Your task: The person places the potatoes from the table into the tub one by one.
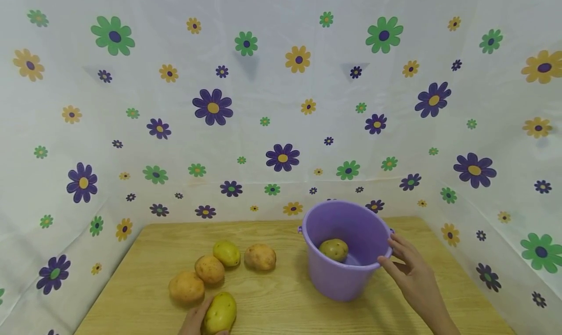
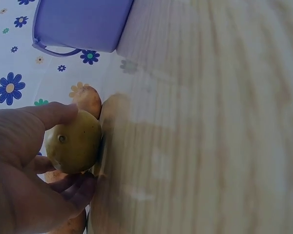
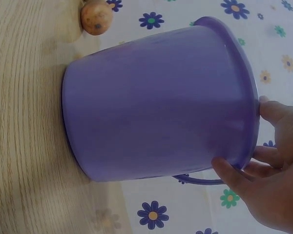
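Observation:
My left hand (image 1: 196, 320) grips a yellow-green potato (image 1: 221, 313), thumb on one side and fingers on the other, right at the tabletop by the front edge of the head view. Just beyond it are several more potatoes: a large tan one (image 1: 186, 288), a smaller brown one (image 1: 209, 269), a greenish one (image 1: 227, 253) and another tan one (image 1: 261, 257). On the right a purple bucket (image 1: 340, 282) stands upright with one potato (image 1: 333, 250) inside. My right hand (image 1: 412, 274) holds the bucket's right rim, its thumb and fingertips spread along the edge (image 3: 251, 92).
The wooden table (image 1: 281, 296) ends at the back against a white flower-printed sheet (image 1: 272, 106), which also hangs on both sides. The bucket's purple handle (image 3: 200, 182) hangs down its far side. Bare wood lies between the potatoes and the bucket.

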The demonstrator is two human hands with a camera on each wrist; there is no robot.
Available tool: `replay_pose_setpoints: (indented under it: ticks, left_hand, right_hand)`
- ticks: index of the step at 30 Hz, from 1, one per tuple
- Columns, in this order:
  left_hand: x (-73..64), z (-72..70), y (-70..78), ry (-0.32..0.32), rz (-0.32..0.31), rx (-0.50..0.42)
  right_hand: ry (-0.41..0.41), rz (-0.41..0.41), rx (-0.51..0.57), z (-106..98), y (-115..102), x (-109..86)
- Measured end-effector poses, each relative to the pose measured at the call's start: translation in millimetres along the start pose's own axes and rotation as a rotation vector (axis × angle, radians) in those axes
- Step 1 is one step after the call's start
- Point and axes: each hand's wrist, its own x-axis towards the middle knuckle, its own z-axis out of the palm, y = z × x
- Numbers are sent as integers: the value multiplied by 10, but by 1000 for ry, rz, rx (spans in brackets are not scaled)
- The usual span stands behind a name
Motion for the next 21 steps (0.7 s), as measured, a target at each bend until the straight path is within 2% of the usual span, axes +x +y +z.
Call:
replay_pose_setpoints:
  ticks: [14, 16, 21]
  left_hand:
    - [5, -33, 8, -11, 49, 18]
    - [-4, -34, 10, -5, 42, 22]
    - [-22, -31, 39, 3, -27, -9]
  right_hand:
    - [-6, 4, 1, 1, 2, -7]
    - [-5, 5, 6, -3, -1, -7]
    - [-9, 5, 7, -2, -2, -9]
